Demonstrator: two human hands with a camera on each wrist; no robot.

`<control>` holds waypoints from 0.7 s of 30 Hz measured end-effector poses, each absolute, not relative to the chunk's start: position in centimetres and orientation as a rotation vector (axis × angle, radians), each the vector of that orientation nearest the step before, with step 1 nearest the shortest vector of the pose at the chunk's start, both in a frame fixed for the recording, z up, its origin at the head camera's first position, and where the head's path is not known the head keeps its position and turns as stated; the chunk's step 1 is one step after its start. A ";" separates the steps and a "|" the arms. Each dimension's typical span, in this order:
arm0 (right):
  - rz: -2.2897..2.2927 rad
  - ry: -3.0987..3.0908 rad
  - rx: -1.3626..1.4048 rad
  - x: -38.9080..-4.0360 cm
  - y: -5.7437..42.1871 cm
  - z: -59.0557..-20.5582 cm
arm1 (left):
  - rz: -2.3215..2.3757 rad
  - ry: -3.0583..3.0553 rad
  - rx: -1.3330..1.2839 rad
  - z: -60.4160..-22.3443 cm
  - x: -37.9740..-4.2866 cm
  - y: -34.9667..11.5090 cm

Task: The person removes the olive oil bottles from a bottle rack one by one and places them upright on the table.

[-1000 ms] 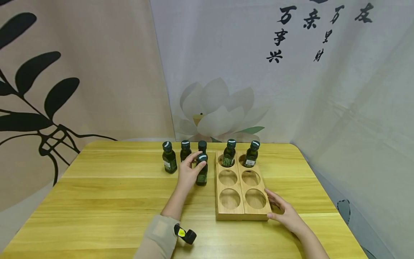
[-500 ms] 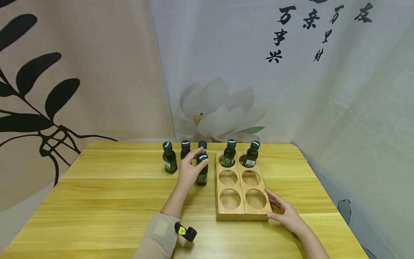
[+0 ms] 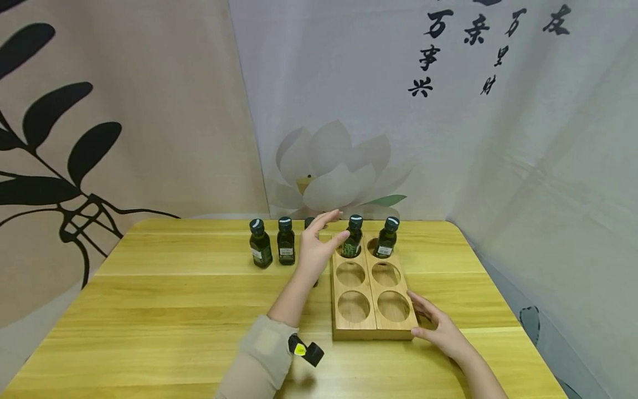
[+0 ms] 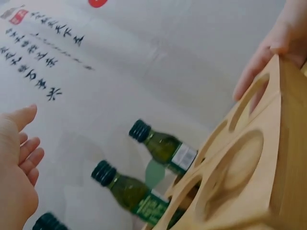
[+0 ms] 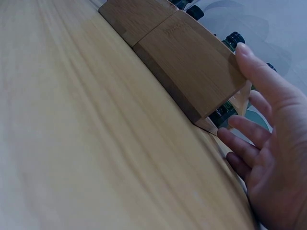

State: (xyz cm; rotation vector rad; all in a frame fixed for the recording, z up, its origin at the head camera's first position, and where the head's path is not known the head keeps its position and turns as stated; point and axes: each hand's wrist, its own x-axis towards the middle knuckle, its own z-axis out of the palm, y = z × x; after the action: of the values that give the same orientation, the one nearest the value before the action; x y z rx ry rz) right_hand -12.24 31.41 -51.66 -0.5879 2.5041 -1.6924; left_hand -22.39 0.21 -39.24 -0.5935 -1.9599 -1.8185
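Observation:
My left hand (image 3: 313,255) is in the air just left of the wooden bottle rack (image 3: 355,328), fingers loosely extended. Nothing is in its grasp in the left wrist view (image 4: 17,167). Beside its thumb, a small dark green glass bottle (image 3: 351,239) stands in the rack's back left hole. A second bottle (image 3: 386,238) occupies the back right hole. Behind the hand, another bottle's cap (image 3: 309,222) shows; a further bottle is almost wholly hidden by the wrist. At the rack's near right corner, my right hand (image 3: 438,327) touches the wood with thumb and fingertips (image 5: 244,51).
Two more green bottles, one (image 3: 261,245) at the far left and one (image 3: 286,242) beside it, stand on the wooden table (image 3: 174,310). The rack's middle and front holes hold no bottles. A printed cloth (image 3: 339,83) hangs behind the table's back edge.
My left hand has left the front bottle's cap and moved right and slightly up, towards the rack. That bottle stays on the table. My right hand has not moved.

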 end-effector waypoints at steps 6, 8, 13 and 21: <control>-1.679 2.516 -0.587 -12.3 31.4 -51.7 | -1.923 -2.008 -0.607 -39.3 -23.1 2.5; -1.676 2.522 -0.587 -12.3 31.5 -51.7 | -1.941 -2.039 -0.574 -39.5 -23.5 3.2; -1.680 2.520 -0.594 -12.3 31.5 -51.7 | -1.931 -2.109 -0.460 -40.5 -24.6 4.6; -1.678 2.523 -0.604 -12.3 31.5 -51.7 | -1.946 -2.148 -0.347 -42.3 -25.9 5.6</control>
State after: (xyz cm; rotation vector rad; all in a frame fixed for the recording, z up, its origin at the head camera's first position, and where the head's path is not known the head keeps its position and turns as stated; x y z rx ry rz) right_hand -12.25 31.51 -51.68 -0.6044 2.5231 -1.6783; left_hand -25.85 5.57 -42.31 -0.3470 -2.1479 -1.9457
